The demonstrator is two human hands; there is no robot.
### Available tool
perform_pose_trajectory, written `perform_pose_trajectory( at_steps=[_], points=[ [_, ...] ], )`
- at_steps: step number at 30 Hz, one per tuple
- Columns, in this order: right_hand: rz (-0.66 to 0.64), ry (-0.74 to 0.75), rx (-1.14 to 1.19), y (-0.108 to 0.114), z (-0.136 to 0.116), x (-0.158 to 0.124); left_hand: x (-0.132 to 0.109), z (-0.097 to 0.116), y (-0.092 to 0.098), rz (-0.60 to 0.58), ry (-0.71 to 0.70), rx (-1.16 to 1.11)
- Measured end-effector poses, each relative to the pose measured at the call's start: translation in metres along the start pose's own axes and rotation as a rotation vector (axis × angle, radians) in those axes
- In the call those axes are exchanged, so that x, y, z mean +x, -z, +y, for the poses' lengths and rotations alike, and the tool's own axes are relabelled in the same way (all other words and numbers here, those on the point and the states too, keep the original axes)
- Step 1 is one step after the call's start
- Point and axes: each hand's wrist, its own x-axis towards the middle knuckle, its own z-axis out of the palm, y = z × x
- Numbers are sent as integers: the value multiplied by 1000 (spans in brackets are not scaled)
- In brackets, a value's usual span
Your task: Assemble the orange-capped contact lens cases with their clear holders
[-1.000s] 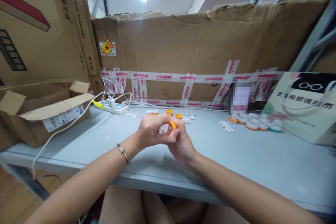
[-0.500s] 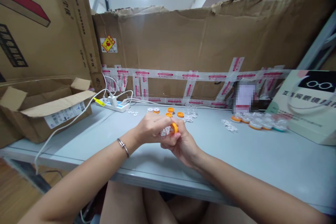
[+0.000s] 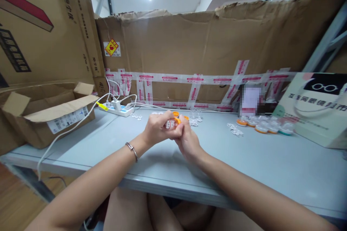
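Note:
Above the middle of the table, both hands are closed around a small round clear case with an orange rim (image 3: 170,124). A white patterned piece shows through its clear side. My left hand (image 3: 155,128) wraps it from the left. My right hand (image 3: 189,141) grips it from the right, its fingers partly hidden. Just behind the hands lie orange rings (image 3: 176,114), partly covered by them. To their right is a cluster of clear and white pieces (image 3: 194,121).
Flat white pieces (image 3: 234,130) lie to the right, near clear domed cases with orange and teal rims (image 3: 267,127). Small white discs (image 3: 137,117) sit by a power strip (image 3: 116,108). An open carton (image 3: 51,110) is at left, a paper bag (image 3: 316,112) at right.
The case has tilted in my hands, so its white patterned side faces me more and the orange rim shows less. The hands have risen slightly and the view has shifted a little.

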Motion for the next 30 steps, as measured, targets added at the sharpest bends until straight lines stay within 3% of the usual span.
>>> perform_pose_trajectory(
  at_steps=[17,23,30],
  points=[
    [-46,-7,62,-6,-4,1,3,4,-3,-139,550,-308],
    [-167,-77,121,-8,-7,2,0,-8,-2,-218,639,-447],
    [-123,-172,296,-5,-20,3,1,-20,-8,-216,706,-833]
  ],
)
